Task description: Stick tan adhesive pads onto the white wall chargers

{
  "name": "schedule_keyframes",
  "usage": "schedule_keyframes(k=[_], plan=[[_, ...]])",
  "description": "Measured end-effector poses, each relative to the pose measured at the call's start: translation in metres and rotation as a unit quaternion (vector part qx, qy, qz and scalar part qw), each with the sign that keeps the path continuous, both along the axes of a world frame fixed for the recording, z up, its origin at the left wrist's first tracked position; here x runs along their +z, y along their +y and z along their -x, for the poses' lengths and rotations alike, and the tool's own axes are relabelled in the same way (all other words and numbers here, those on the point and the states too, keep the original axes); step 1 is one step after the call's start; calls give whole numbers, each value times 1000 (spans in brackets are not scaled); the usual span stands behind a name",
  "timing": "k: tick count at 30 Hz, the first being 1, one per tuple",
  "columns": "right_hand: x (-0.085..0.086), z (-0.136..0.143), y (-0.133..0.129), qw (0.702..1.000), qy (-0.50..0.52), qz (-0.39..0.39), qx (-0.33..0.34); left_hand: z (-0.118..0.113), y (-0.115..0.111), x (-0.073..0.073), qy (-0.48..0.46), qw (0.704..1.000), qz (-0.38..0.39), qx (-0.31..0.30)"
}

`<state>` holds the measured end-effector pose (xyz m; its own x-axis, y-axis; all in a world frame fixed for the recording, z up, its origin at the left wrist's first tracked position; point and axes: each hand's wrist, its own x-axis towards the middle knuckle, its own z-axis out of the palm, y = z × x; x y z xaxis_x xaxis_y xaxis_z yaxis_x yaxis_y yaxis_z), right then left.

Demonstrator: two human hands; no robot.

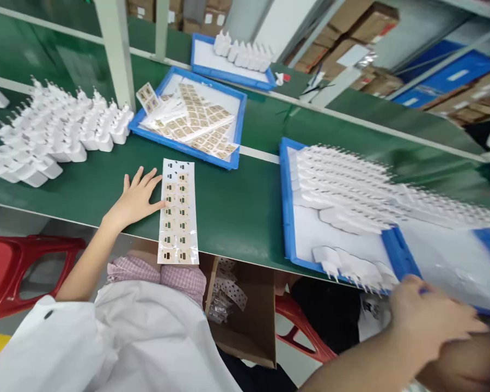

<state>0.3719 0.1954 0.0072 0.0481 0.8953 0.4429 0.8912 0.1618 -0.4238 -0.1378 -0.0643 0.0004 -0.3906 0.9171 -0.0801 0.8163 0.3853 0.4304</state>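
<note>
My left hand (pixel 135 201) lies on the green table with its fingers spread, the thumb on the left edge of a sticker sheet (pixel 175 218). This long white sheet carries two columns of tan labels with dark marks; its top rows lack the tan, and its lower end hangs past the table edge. Far to the right, my right hand (pixel 428 313) is smeared by motion near the front of a blue tray (pixel 286 218) of white bottle-like parts. A small bluish spot shows at its fingers; whether it holds something is unclear.
Many white parts (pixel 65 128) stand at the left. Behind the sheet, a blue tray (pixel 242 120) holds more label sheets; another tray (pixel 232 72) holds white parts. A cardboard box (pixel 253 326) sits below the table edge. Red stools (pixel 28 272) and part of another person are near.
</note>
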Motion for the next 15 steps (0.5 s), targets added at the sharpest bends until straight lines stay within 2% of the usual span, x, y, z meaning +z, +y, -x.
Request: schedule_keyframes(k=[2, 3, 5, 7, 9, 11, 13, 15], plan=[[6, 23, -10, 997, 30, -50, -54, 11, 10, 1, -7, 999, 19, -34], [10, 41, -18, 996, 44, -67, -49, 15, 15, 0, -13, 998, 28, -56], [17, 88, -35, 992, 73, -82, 56, 19, 22, -4, -21, 995, 36, -91], [20, 148, -56, 970, 98, -70, 211, 19, 26, -9, -23, 994, 26, -107], [16, 214, -73, 919, 88, -18, 384, 16, 27, -14, -20, 994, 3, -108], [3, 275, -85, 857, 60, 34, 511, 13, 25, -18, -16, 994, -20, -104], [-13, 324, -89, 817, 34, 72, 571, 10, 23, -20, -9, 994, -36, -102], [-28, 356, -90, 797, 0, 107, 595, 9, 21, -22, -2, 994, -44, -102]])
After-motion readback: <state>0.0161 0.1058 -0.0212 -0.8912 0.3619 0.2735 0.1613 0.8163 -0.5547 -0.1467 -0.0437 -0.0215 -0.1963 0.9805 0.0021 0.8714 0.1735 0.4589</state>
